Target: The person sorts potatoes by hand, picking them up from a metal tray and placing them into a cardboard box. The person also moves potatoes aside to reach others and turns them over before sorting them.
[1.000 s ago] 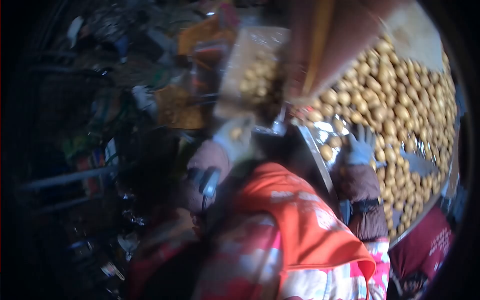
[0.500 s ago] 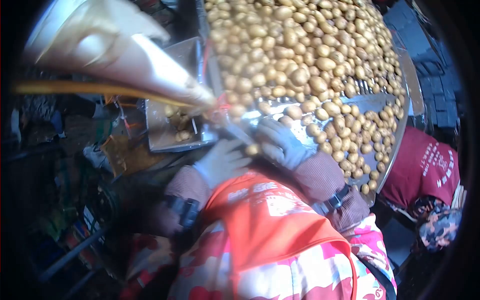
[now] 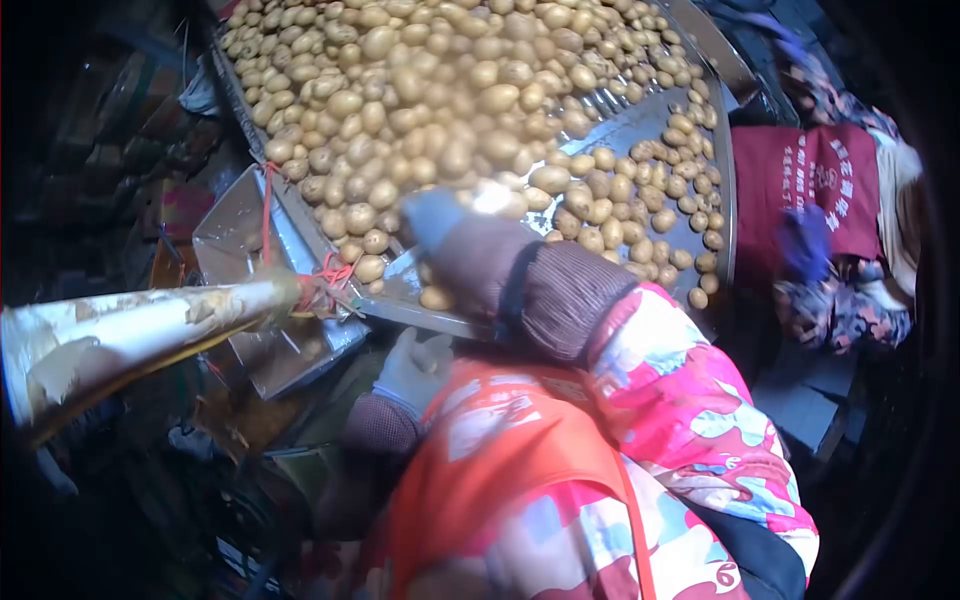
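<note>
A big pile of small yellow-brown potatoes (image 3: 430,90) lies on a wide metal tray (image 3: 640,125). My right hand (image 3: 436,222), in a pale glove with a brown knit cuff, reaches over the near rim and rests among the potatoes at the pile's near edge. The view is blurred and my sleeve covers the fingers, so a grip does not show. My left hand (image 3: 412,366), also gloved, hangs just below the tray's near rim, close to my orange vest. Its fingers are curled downward and nothing is visible in them.
A white peeling pole (image 3: 130,325) is tied with red string to the tray's left rim, above a metal chute (image 3: 235,245). Another person in a dark red apron (image 3: 815,175) stands at the tray's right side, one blue-gloved hand (image 3: 805,240) lowered. Dark clutter fills the left.
The view has swung up and left across the tray. My right hand went from the rim further into the potatoes. My left hand dropped from the rim to below it.
</note>
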Tool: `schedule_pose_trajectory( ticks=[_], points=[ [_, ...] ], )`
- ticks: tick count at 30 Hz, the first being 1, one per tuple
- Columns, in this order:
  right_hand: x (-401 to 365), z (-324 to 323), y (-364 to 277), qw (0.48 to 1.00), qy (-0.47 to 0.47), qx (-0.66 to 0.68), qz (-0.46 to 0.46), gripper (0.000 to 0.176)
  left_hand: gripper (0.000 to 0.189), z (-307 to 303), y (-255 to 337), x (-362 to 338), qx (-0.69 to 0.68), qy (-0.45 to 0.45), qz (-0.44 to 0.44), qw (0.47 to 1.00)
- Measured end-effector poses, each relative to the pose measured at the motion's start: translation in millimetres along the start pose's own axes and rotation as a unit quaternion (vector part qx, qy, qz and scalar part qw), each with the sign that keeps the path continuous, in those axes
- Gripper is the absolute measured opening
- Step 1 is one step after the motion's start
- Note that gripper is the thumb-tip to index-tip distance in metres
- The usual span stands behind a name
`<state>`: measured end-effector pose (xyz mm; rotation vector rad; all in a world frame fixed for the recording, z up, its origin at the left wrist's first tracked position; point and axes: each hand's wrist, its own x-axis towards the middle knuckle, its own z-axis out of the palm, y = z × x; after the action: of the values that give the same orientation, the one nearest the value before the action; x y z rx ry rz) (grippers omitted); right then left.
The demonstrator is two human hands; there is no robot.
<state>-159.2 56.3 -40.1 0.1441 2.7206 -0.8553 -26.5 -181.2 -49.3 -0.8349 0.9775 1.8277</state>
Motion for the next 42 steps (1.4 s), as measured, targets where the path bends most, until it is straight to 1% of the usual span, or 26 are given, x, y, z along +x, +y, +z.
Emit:
schedule_pose_trajectory(
  ticks=[1, 2, 4, 6, 8, 9, 10, 12, 13, 15, 17, 18, 19, 21, 22, 23, 25, 27, 28, 33, 35, 36, 39, 40, 41, 42],
  points=[
    [2.2, -4.4, -5.0, 0.996, -0.015, -0.08, -0.022, 0.015, 0.041, -28.1, -17.8, 20.8, 0.108, 0.022, 0.081, 0.991],
    [6.0, -6.9, -9.5, 0.986, -0.03, -0.158, -0.046, 0.014, 0.042, -51.3, -22.1, 34.7, 0.129, 0.045, 0.091, 0.986],
    [23.5, 20.0, -3.9, 0.991, -0.015, -0.126, 0.032, 0.012, 0.039, -50.6, -9.4, 28.4, 0.076, 0.055, 0.031, 0.995],
    [22.8, 25.8, -2.0, 0.989, -0.018, -0.146, -0.004, 0.012, 0.034, -10.3, 23.6, -8.2, -0.081, 0.03, -0.109, 0.99],
    [-5.3, -11.2, 0.6, 0.974, -0.024, -0.198, -0.106, 0.019, 0.031, -10.4, 26.2, -8.5, -0.052, 0.007, -0.1, 0.994],
    [-14.5, -22.4, 1.6, 0.967, -0.023, -0.214, -0.134, 0.028, 0.033, -9.6, 25.1, -7.3, -0.033, -0.01, -0.096, 0.995],
    [-22.8, -24.1, 0.8, 0.97, -0.016, -0.21, -0.118, 0.047, 0.033, -8.9, 21.0, -3.8, 0.03, -0.025, -0.063, 0.997],
    [-39.3, -24.1, 3.8, 0.965, 0.038, -0.234, -0.114, 0.051, 0.036, -6.6, 15.6, 0.6, 0.11, -0.049, -0.016, 0.993],
    [-47.2, -22.6, 6.8, 0.953, 0.084, -0.262, -0.128, 0.035, 0.037, -2.8, 15.4, -0.5, 0.124, -0.059, -0.002, 0.99],
    [-72.6, -13.2, 3.6, 0.948, 0.183, -0.221, -0.135, 0.021, 0.039, 23.8, 23.0, -18.0, 0.043, -0.067, -0.029, 0.996],
    [-107.0, -3.8, -5.1, 0.943, 0.291, -0.091, -0.13, 0.022, 0.036, 28.7, 26.9, -13.1, -0.001, -0.059, -0.043, 0.997],
    [-121.0, 3.9, -5.8, 0.941, 0.263, -0.059, -0.206, 0.025, 0.034, 26.9, 28.0, -13.5, -0.025, -0.049, -0.047, 0.997],
    [-133.6, 11.6, -3.6, 0.93, 0.232, -0.024, -0.283, 0.027, 0.031, 25.6, 27.1, -10.3, -0.032, -0.111, -0.06, 0.991],
    [-140.6, 14.4, 8.8, 0.946, 0.146, 0.035, -0.287, 0.028, 0.025, 18.4, 24.7, -2.0, -0.044, -0.232, -0.083, 0.968],
    [-142.8, -2.8, 17.3, 0.962, 0.138, 0.079, -0.222, 0.03, 0.025, 38.7, 27.0, -18.4, -0.013, -0.107, -0.083, 0.991],
    [-142.6, -32.3, 27.5, 0.974, 0.163, 0.116, -0.111, 0.032, 0.026, 32.1, 28.6, -26.0, 0.046, -0.068, -0.059, 0.995],
    [-132.9, -77.3, 64.7, 0.973, 0.222, 0.031, 0.062, 0.036, 0.027, 9.1, 27.1, -47.5, 0.112, -0.012, -0.029, 0.993],
    [-110.1, -78.2, 142.6, 0.964, 0.199, -0.128, 0.117, 0.052, 0.023, -39.9, 27.9, -68.6, 0.088, 0.017, -0.017, 0.996],
    [-107.2, -75.3, 153.5, 0.971, 0.152, -0.12, 0.139, 0.055, 0.022, -69.3, 30.8, -80.2, 0.073, 0.035, -0.007, 0.997],
    [-106.6, -72.2, 107.9, 0.951, 0.054, -0.242, 0.185, 0.051, 0.023, -214.5, 63.5, -126.6, 0.04, 0.143, 0.085, 0.985],
    [-106.5, -84.7, 101.6, 0.953, 0.037, -0.228, 0.195, 0.05, 0.026, -212.8, 69.3, -131.3, 0.056, 0.152, 0.091, 0.983],
    [-113.7, -92.6, 98.2, 0.959, 0.068, -0.228, 0.152, 0.044, 0.028, -208.2, 69.4, -126.5, 0.073, 0.141, 0.087, 0.983],
    [-121.0, -95.8, 109.4, 0.983, 0.091, 0.013, 0.157, 0.039, 0.036, -102.3, 56.5, -100.6, 0.121, 0.062, 0.033, 0.99],
    [-122.1, -82.4, 111.6, 0.978, 0.172, 0.015, 0.115, 0.039, 0.038, -57.1, 51.8, -89.0, 0.126, 0.03, 0.011, 0.992],
    [-134.9, -80.5, 87.0, 0.967, 0.193, 0.114, 0.122, 0.044, 0.039, -2.3, 49.6, -78.2, 0.132, -0.003, -0.009, 0.991],
    [-139.6, -73.1, 69.9, 0.96, 0.194, 0.172, 0.107, 0.05, 0.037, 7.5, 34.7, -41.1, 0.034, -0.061, -0.02, 0.997]
  ],
)
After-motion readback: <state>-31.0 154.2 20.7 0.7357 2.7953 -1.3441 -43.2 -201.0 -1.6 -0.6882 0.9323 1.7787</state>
